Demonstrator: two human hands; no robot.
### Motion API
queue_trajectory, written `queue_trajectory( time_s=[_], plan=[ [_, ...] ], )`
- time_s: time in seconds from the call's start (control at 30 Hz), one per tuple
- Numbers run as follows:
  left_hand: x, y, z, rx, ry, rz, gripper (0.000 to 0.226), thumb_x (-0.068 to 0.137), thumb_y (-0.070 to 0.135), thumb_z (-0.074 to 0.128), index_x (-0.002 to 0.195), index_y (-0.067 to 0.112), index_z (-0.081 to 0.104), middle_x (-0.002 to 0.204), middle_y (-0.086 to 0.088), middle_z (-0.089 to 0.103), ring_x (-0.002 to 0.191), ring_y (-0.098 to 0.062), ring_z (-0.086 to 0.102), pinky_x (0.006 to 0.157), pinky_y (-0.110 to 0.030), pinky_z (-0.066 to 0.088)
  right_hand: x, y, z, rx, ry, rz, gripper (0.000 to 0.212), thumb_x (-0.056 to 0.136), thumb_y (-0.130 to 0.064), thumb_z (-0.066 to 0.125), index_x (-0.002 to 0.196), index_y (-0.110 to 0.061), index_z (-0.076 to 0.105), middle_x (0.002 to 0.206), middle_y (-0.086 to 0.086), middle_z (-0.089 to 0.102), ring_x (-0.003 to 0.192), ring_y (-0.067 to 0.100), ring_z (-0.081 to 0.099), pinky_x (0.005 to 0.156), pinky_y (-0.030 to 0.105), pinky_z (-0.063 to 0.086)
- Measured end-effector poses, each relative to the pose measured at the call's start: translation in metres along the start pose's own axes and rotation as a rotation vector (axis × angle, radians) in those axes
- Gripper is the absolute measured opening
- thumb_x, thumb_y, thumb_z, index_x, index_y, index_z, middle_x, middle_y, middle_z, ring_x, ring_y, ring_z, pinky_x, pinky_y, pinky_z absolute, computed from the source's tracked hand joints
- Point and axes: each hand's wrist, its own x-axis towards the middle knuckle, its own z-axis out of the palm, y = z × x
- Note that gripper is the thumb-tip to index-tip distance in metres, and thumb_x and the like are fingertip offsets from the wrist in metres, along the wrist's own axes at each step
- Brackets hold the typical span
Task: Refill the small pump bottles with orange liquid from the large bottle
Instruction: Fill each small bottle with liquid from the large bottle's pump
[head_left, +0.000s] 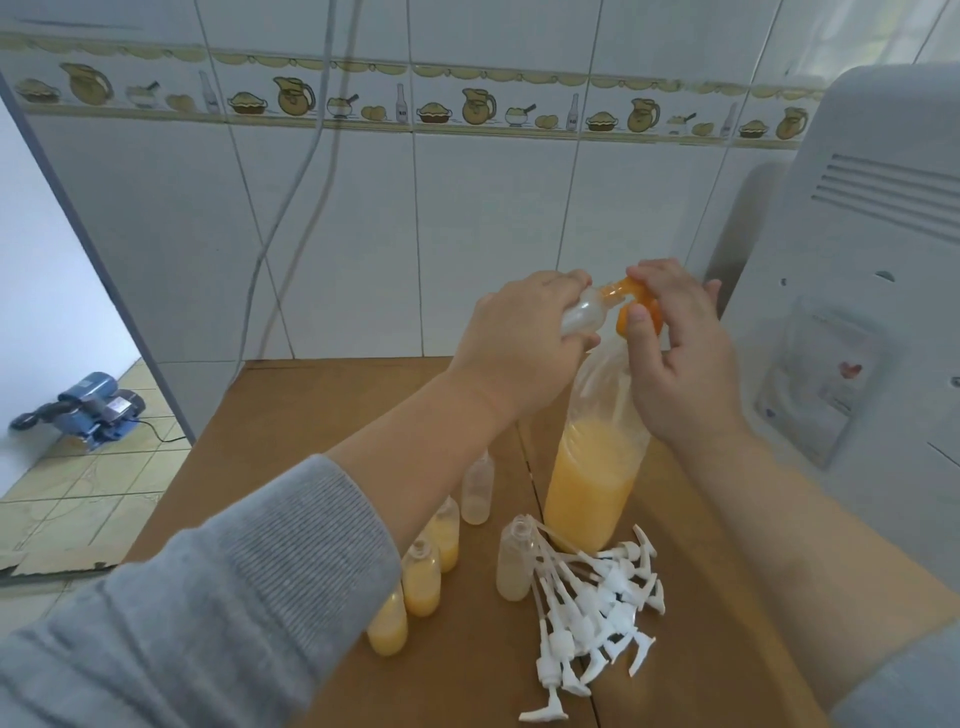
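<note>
Spillage is my concern: left hand grips a small bottle tilted at the orange spout, which right hand pinches atop the large bottle on the desk; misalignment would drip.

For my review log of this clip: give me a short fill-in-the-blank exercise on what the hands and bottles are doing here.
1. The left hand holds a small bottle that looks nearly ____.
2. The right hand grips the top of the ____ bottle.
3. The loose white pump heads lie in a ____ on the table.
4. Three filled bottles hold ____ liquid.

Missing words: empty; large; pile; orange
</note>
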Motion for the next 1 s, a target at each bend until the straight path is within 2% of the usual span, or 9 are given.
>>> queue_trajectory(
  time_s=[0.17,0.33,0.4,0.6,0.73,0.83,0.9,1.0],
  plan=[
    [0.003,0.006,-0.006,-0.026,0.021,0.028,0.045,0.089,0.033,0.060,0.131,0.019,0.050,0.118,0.006,0.057,0.099,-0.016,0.052,0.094,-0.039,0.041,0.007,0.001,-0.012,-0.015,0.013,-0.054,0.044,0.098,-0.033,0.032,0.126,-0.009,0.055,0.131,0.004,0.055,0.139,0.015,0.030,0.118,0.028,0.002],
    [-0.002,0.004,0.003,-0.046,0.029,0.012,0.045,0.090,0.031,0.058,0.132,0.018,0.049,0.120,0.004,0.058,0.102,-0.017,0.052,0.095,-0.040,0.041,-0.001,0.002,0.003,0.043,0.082,-0.021,0.037,0.096,-0.024,0.038,0.124,-0.008,0.056,0.128,0.004,0.055,0.135,0.023,0.038,0.119,0.039,0.008],
    [-0.004,0.002,0.006,-0.032,0.011,0.014,0.044,0.090,0.032,0.059,0.130,0.018,0.050,0.119,0.004,0.058,0.103,-0.018,0.052,0.095,-0.041,0.041,-0.004,0.004,0.006,0.050,0.076,-0.023,0.035,0.096,-0.021,0.040,0.123,-0.007,0.057,0.128,0.006,0.056,0.133,0.026,0.041,0.118,0.040,0.009],
    [0.000,0.003,-0.002,-0.061,0.017,-0.005,0.043,0.089,0.033,0.060,0.129,0.020,0.051,0.116,0.006,0.057,0.085,-0.008,0.041,0.093,-0.037,0.042,0.001,-0.004,-0.004,0.005,0.003,-0.008,0.043,0.097,-0.032,0.035,0.128,-0.009,0.055,0.134,0.003,0.053,0.139,0.018,0.032,0.120,0.036,0.007],
    [0.000,0.009,-0.005,-0.043,0.042,0.034,0.043,0.089,0.034,0.060,0.128,0.020,0.052,0.114,0.006,0.058,0.084,-0.008,0.040,0.090,-0.033,0.042,0.004,-0.005,-0.009,0.017,0.075,-0.037,0.040,0.097,-0.030,0.036,0.124,-0.007,0.057,0.129,0.001,0.055,0.138,0.017,0.033,0.119,0.030,0.006],
    [-0.002,0.009,0.001,-0.069,0.045,0.038,0.043,0.089,0.031,0.060,0.129,0.017,0.051,0.115,0.004,0.058,0.089,-0.010,0.046,0.091,-0.034,0.042,-0.001,-0.002,0.001,0.027,0.138,-0.031,0.034,0.096,-0.021,0.040,0.121,-0.006,0.058,0.126,0.005,0.057,0.134,0.023,0.040,0.118,0.041,0.011],
    [-0.002,0.006,0.006,-0.066,0.032,0.025,0.042,0.089,0.031,0.060,0.128,0.016,0.051,0.117,0.002,0.058,0.098,-0.015,0.052,0.092,-0.035,0.042,-0.003,0.001,0.007,0.035,0.151,-0.023,0.034,0.095,-0.019,0.040,0.119,-0.005,0.059,0.125,0.006,0.058,0.132,0.024,0.043,0.117,0.043,0.012],
    [-0.004,0.003,0.010,-0.065,0.005,0.015,0.042,0.089,0.031,0.060,0.127,0.016,0.051,0.114,0.002,0.058,0.087,-0.013,0.047,0.088,-0.035,0.042,-0.006,0.003,0.009,0.031,0.134,-0.023,0.034,0.094,-0.019,0.040,0.117,-0.006,0.060,0.123,0.007,0.059,0.129,0.021,0.046,0.117,0.045,0.012]
  ],
)
